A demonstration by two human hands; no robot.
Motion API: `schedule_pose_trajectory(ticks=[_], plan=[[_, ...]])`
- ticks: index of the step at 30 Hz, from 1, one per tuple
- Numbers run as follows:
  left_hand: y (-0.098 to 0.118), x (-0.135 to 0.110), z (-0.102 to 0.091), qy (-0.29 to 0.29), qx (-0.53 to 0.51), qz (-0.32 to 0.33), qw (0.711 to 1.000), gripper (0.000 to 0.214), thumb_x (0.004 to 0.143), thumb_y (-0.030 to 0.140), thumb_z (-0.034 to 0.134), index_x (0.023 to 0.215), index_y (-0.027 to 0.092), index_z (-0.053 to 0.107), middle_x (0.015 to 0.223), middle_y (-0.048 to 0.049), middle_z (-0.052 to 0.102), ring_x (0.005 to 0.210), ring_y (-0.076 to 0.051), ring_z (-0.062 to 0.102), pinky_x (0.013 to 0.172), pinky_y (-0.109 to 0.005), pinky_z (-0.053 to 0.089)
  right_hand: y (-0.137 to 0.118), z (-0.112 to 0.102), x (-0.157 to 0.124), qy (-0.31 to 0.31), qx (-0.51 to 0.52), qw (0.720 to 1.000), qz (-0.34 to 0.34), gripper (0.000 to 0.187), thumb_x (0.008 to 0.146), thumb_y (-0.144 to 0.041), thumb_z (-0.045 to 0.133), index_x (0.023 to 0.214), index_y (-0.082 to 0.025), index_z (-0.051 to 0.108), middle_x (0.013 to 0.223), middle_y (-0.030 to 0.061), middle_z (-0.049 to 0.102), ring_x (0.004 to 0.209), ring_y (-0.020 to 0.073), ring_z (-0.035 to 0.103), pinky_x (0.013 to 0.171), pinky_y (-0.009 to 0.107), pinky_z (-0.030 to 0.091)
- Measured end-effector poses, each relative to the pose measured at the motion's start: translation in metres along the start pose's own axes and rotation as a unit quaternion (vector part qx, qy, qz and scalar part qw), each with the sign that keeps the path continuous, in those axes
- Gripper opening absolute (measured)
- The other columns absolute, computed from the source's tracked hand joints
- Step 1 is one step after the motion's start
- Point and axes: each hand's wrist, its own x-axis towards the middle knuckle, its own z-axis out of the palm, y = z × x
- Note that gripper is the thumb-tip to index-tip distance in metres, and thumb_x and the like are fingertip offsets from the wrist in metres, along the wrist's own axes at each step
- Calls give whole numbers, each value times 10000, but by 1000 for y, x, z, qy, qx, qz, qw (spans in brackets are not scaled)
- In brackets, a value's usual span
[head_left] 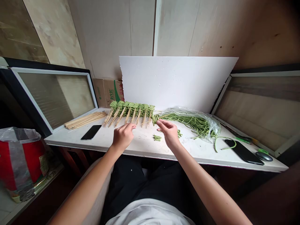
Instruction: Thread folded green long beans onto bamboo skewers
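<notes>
My right hand [169,132] is closed, thumb and fingertips pinching a short row of cut green bean pieces [154,119]. These pieces sit on a thin bamboo skewer whose line runs down to my left hand [123,135]. That hand is curled shut at the skewer's lower end; the exact grip is partly hidden. Behind both hands lies a stacked row of finished bean skewers [131,109], their bare sticks pointing toward me. A few cut bean pieces [157,137] rest on the table beside my right hand, and more lie partly hidden behind it.
Loose bamboo skewers [85,120] and a phone [91,132] lie at the left. Long green beans [192,122] spill from a clear plastic bag [214,125] at the right. Farther right are a black phone [245,152] and a mouse [264,156]. A white board [178,82] stands behind.
</notes>
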Motion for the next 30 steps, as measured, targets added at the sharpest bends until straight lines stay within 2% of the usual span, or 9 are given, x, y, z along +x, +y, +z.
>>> schedule_pose_trajectory(ticks=[8, 14, 17, 20, 22, 25, 27, 29, 30], plan=[[-2, -3, 7, -16, 17, 13, 1000, 390, 826, -53, 485, 935, 192, 769, 920, -38, 834, 866, -226, 801, 632, -272, 578, 1, 0, 0, 9, -44, 999, 14, 341, 656, -452, 967, 845, -210, 817, 955, 79, 802, 930, 248, 737, 694, 335, 600], [-18, -4, 10, -18, 13, -38, 999, 326, 855, -6, 546, 968, 210, 762, 945, -32, 835, 859, -234, 795, 680, -284, 573, 9, -21, 16, -101, -154, 982, -48, 349, 800, -587, 836, 876, -247, 843, 987, 102, 818, 965, 295, 747, 687, 363, 577], [-26, -4, 12, -22, 14, -67, 997, 272, 885, 38, 579, 970, 220, 763, 937, -37, 834, 855, -241, 791, 689, -288, 566, 24, -45, 29, -153, -269, 947, -91, 238, 683, -480, 940, 728, -281, 817, 825, 66, 802, 920, 299, 707, 758, 391, 571], [-30, -4, 14, -23, 16, -73, 997, 249, 898, 58, 589, 967, 218, 767, 917, -39, 832, 854, -242, 789, 684, -287, 555, 39, -65, 38, -194, -328, 920, -95, 213, 602, -392, 974, 631, -294, 787, 690, 50, 751, 925, 312, 663, 835, 411, 558], [-31, -4, 14, -26, 20, -70, 997, 243, 898, 57, 589, 956, 215, 765, 915, -36, 831, 853, -240, 787, 683, -288, 551, 44, -70, 40, -219, -411, 881, -86, 147, 659, -355, 938, 674, -285, 808, 713, 59, 757, 952, 322, 649, 837, 405, 545], [-32, -5, 15, -29, 28, -66, 997, 247, 894, 48, 585, 951, 212, 761, 911, -30, 831, 846, -238, 786, 672, -289, 543, 43, -67, 36, -237, -568, 783, -90, 21, 806, -244, 832, 821, -243, 845, 865, 94, 797, 1051, 341, 644, 839, 390, 528], [-32, -6, 16, -28, 31, -60, 997, 245, 894, 49, 588, 954, 211, 761, 909, -25, 831, 839, -237, 786, 661, -289, 536, 41, -62, 33, -245, -632, 727, -112, 95, 862, -175, 771, 894, -220, 847, 975, 113, 804, 1130, 352, 634, 870, 393, 524], [-32, -6, 16, -24, 31, -54, 998, 242, 896, 53, 591, 957, 212, 764, 910, -19, 832, 835, -235, 787, 655, -288, 533, 38, -58, 31, -252, -654, 701, -136, 113, 879, -151, 753, 907, -215, 841, 1020, 121, 798, 1166, 359, 629, 900, 406, 526], [-32, -6, 16, -20, 30, -52, 998, 242, 896, 55, 593, 959, 212, 765, 911, -17, 832, 835, -234, 788, 653, -287, 533, 36, -58, 32, -250, -651, 702, -146, 107, 882, -154, 754, 902, -217, 838, 1017, 122, 797, 1163, 360, 635, 909, 414, 528]])
